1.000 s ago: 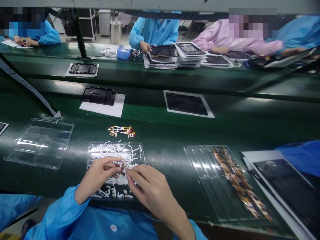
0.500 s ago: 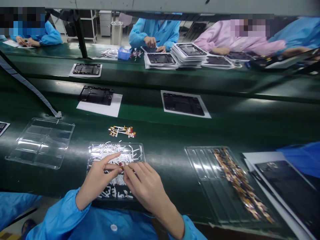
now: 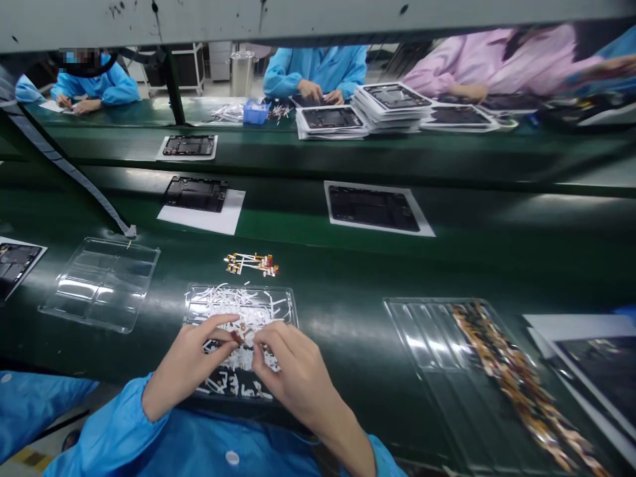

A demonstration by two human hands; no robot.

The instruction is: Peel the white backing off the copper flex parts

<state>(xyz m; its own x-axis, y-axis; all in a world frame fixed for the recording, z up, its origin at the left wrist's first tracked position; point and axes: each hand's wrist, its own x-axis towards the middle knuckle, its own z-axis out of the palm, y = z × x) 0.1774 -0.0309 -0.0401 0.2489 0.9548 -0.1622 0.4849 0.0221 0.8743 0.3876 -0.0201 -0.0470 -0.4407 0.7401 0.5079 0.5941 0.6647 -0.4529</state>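
Note:
My left hand (image 3: pixel 191 361) and my right hand (image 3: pixel 291 374) meet over a clear plastic tray (image 3: pixel 293 306) filled with several white paper strips. Between the fingertips of both hands is a small orange-brown flex part (image 3: pixel 242 333), pinched from both sides. Beyond the tray, a little pile of orange-and-white flex parts (image 3: pixel 252 263) lies on the green bench. My blue sleeves show at the bottom edge.
An empty clear tray (image 3: pixel 102 283) lies at the left, and a tray with a row of orange flex parts (image 3: pixel 517 377) at the right. Black device frames on white sheets (image 3: pixel 199 199) (image 3: pixel 373 207) sit on the conveyor. Other people in blue and pink coats work at the far bench.
My hands stay together over the strip tray, fingers shifting slightly on the small part. The view has tilted down and shifted a little; the device frames on the belt have shifted slightly.

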